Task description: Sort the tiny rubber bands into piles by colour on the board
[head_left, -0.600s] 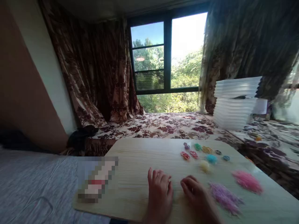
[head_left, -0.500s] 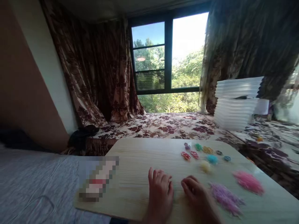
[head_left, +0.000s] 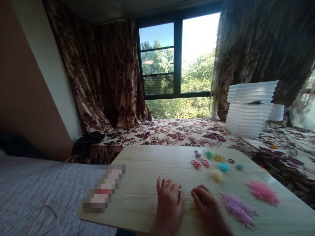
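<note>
My left hand (head_left: 169, 203) rests palm down at the near middle of the pale wooden table (head_left: 137, 183), its fingers spread and slightly bent. Just to its right, my right hand (head_left: 208, 203) lies on its side with fingers curled in and the thumb close to the index finger. Whatever it may hold is hidden. Beside the right hand is a loose pile of thin lilac strands (head_left: 238, 208). Farther right lies a similar pink pile (head_left: 262, 192). Beyond the hands sit a cream bundle (head_left: 216, 175) and a bright blue bundle (head_left: 223, 167).
Several small coloured rings lie toward the back, including red ones (head_left: 196, 164), green ones (head_left: 209, 154) and yellow ones (head_left: 219, 157). A blurred-out flat item (head_left: 104, 190) is at the table's left. White ribbed foam stacks (head_left: 248, 119) stand on the flowered window seat (head_left: 182, 132).
Both hands stay practically where they were, with the same finger positions. The view has steadied and the piles look sharper; nothing on the table has visibly moved.
</note>
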{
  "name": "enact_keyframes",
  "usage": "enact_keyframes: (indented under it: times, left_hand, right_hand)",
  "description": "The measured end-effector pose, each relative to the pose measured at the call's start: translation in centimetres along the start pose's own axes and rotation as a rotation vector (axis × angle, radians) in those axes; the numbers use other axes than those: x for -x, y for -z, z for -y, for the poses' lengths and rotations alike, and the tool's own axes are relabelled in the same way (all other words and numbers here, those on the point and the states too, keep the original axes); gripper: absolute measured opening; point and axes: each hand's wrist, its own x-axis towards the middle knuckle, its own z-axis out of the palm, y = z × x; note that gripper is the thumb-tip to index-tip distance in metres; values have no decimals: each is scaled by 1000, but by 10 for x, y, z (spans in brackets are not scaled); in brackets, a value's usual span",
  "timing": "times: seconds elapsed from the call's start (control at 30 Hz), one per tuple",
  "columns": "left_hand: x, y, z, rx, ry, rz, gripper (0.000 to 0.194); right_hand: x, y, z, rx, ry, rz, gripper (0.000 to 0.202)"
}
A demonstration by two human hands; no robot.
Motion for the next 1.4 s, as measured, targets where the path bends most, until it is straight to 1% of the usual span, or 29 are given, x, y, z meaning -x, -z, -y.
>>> enact_keyframes:
  times: [0.07,0.2,0.3,0.4,0.6,0.93,1.27,1.33,1.4]
  left_hand:
    - [0,-2,1,6,-5,-17,24]
    - [0,-9,4,18,-45,-85,24]
    - [0,-10,4,6,-56,-109,24]
    - [-1,-6,3,-12,-45,-80,23]
    - [-3,2,-1,-29,-42,-24,21]
    - [-2,3,1,-47,-36,11,20]
    - [-2,3,1,-31,-47,14,20]
    - [-2,3,2,-34,-51,13,20]
    - [-2,3,2,-40,-57,11,20]
  right_hand:
    - [0,-2,-1,7,7,-2,30]
    - [0,-6,-3,9,14,-65,33]
    - [0,-4,-1,4,19,-48,32]
    - [1,0,3,1,10,-15,30]
    - [2,3,6,-12,-21,1,29]
    - [3,4,11,-17,-31,-9,29]
    - [2,5,15,-14,-17,-35,30]
    - [0,7,16,-15,-13,-44,33]
    - [-1,16,17,-12,-15,-61,35]
